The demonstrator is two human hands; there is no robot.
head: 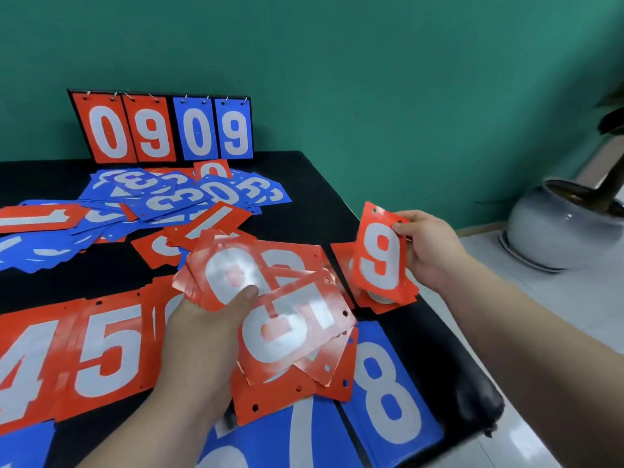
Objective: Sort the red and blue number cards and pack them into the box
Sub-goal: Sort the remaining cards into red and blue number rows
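My left hand (pixel 206 329) grips a loose fan of red number cards (pixel 270 298) above the black table, thumb pressed on the top card. My right hand (pixel 429 248) pinches a single red 9 card (pixel 378 258) by its upper edge, held upright over a small red pile (pixel 385 298) at the table's right side. Red 4 and 5 piles (pixel 84 352) lie at the near left. Blue 7 and 8 cards (pixel 388 393) lie at the near edge. A scattered heap of blue cards (pixel 175 194) lies farther back. No box is in view.
A flip scoreboard (pixel 162 130) showing 0 9 0 9 stands at the table's back against the green wall. The black table (pixel 320 184) ends at the right, with a white plant pot (pixel 560 228) on the tiled floor beyond.
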